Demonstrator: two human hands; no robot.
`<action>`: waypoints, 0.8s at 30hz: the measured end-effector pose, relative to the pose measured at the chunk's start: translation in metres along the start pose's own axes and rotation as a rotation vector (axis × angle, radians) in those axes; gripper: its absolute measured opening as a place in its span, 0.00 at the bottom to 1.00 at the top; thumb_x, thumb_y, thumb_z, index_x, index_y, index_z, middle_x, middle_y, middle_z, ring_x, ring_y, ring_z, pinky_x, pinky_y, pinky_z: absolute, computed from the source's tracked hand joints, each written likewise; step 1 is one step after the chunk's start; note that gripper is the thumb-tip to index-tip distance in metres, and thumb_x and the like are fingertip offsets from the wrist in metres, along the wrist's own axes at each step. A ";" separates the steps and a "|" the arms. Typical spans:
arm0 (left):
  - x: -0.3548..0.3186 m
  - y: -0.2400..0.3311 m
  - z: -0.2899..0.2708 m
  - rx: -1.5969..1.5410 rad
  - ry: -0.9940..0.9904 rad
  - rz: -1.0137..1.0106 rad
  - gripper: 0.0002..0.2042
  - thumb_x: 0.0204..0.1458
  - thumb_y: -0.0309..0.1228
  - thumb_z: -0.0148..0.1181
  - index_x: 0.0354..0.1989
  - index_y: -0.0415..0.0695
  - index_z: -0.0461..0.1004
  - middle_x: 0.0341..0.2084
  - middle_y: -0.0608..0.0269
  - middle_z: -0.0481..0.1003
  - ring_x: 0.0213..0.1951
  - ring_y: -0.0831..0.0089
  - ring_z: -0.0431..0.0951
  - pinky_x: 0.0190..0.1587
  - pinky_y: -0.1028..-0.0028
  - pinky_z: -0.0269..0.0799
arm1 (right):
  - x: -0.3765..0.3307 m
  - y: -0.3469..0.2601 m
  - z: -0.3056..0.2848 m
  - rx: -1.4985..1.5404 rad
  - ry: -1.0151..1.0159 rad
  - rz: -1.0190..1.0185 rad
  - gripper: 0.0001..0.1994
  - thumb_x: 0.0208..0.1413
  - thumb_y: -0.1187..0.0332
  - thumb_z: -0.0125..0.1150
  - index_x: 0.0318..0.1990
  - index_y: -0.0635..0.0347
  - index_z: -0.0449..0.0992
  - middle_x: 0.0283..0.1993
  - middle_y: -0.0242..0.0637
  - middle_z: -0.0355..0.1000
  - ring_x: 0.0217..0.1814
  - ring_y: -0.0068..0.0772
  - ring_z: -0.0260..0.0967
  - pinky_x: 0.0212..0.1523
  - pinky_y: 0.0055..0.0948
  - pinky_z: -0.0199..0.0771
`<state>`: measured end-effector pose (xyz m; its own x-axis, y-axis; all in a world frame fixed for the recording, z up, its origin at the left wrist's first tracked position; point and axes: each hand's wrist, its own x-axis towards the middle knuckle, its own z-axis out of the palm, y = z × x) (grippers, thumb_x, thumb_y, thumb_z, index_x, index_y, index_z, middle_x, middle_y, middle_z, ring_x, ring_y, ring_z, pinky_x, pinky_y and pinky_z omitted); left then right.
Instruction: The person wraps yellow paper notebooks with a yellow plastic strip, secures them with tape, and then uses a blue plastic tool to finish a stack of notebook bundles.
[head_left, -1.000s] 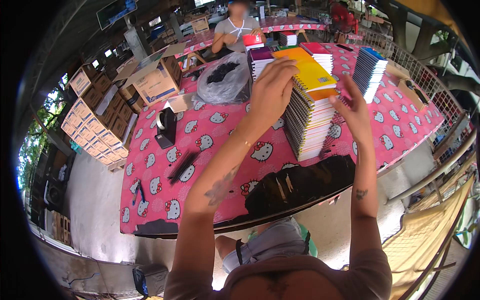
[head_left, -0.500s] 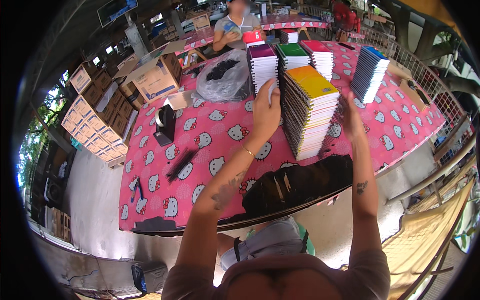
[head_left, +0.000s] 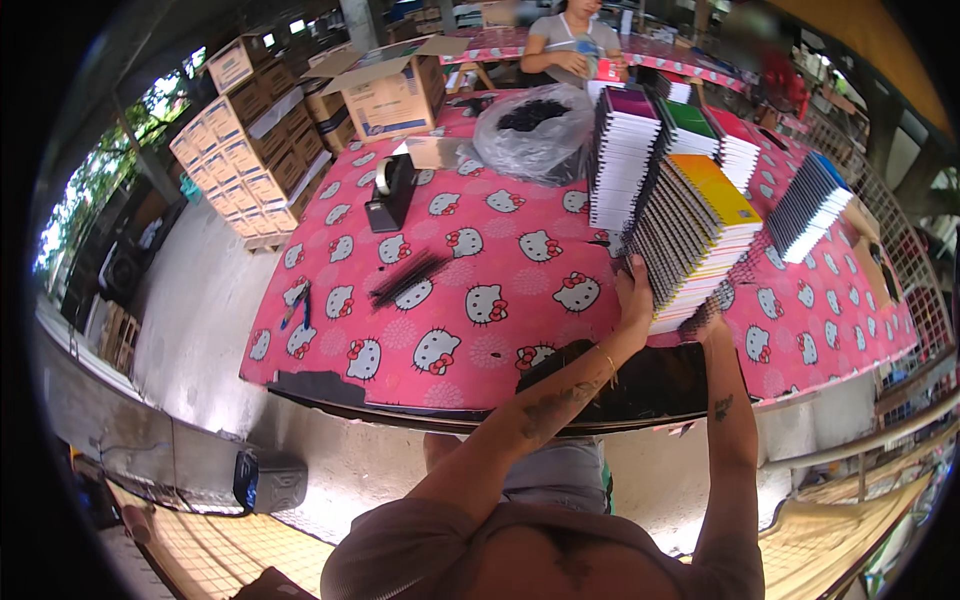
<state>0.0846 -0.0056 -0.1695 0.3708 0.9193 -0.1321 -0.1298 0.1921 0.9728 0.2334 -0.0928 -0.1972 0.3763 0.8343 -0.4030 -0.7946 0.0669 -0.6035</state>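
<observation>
A tall stack of yellow-covered spiral notebooks (head_left: 690, 225) stands near the table's front edge, leaning a little. My left hand (head_left: 634, 300) is against its lower left side, fingers along the black coil spines. Low on the right side is my right hand (head_left: 704, 322), its fingers partly hidden by the stack and by dark wire coils (head_left: 745, 262). The stack is held between both hands. Behind it are notebook stacks with purple (head_left: 625, 155), green (head_left: 690, 125) and red (head_left: 735, 135) covers. A blue-covered stack (head_left: 808, 210) tilts farther right.
A black tape dispenser (head_left: 392, 195), loose black coils (head_left: 410, 278) and a blue pen-like item (head_left: 296, 308) lie on the pink table (head_left: 400, 335). Behind are a clear plastic bag (head_left: 535, 150) and an open carton (head_left: 395, 95). Cartons (head_left: 250, 150) are piled left. Another person (head_left: 572, 50) sits across, holding something.
My left hand has dropped from beside the purple stack to the yellow stack's base. My right hand has come down and in against its lower right side. The view has shifted left.
</observation>
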 end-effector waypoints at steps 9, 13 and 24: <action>-0.031 0.036 -0.064 -0.046 0.335 0.029 0.47 0.63 0.62 0.34 0.69 0.22 0.38 0.70 0.28 0.37 0.73 0.44 0.34 0.74 0.58 0.30 | 0.061 0.032 0.049 -0.353 -0.262 0.051 0.26 0.67 0.52 0.42 0.67 0.55 0.62 0.68 0.37 0.64 0.67 0.39 0.62 0.68 0.44 0.63; -0.035 0.045 -0.078 -0.049 0.429 0.052 0.47 0.63 0.61 0.33 0.69 0.22 0.38 0.70 0.25 0.36 0.73 0.41 0.34 0.73 0.56 0.29 | 0.089 0.034 0.062 -0.292 -0.226 0.168 0.23 0.69 0.56 0.41 0.66 0.56 0.64 0.69 0.36 0.64 0.67 0.36 0.63 0.67 0.38 0.64; -0.040 0.040 -0.114 -0.050 0.406 0.055 0.48 0.62 0.62 0.37 0.70 0.24 0.35 0.71 0.28 0.34 0.73 0.41 0.33 0.73 0.55 0.30 | 0.078 0.056 0.128 -0.275 -0.186 0.049 0.27 0.70 0.48 0.35 0.65 0.54 0.66 0.64 0.38 0.69 0.63 0.39 0.68 0.62 0.42 0.70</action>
<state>-0.0403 0.0047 -0.1470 -0.0301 0.9876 -0.1541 -0.1872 0.1459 0.9714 0.1571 0.0457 -0.1745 0.2273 0.9200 -0.3194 -0.6416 -0.1053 -0.7598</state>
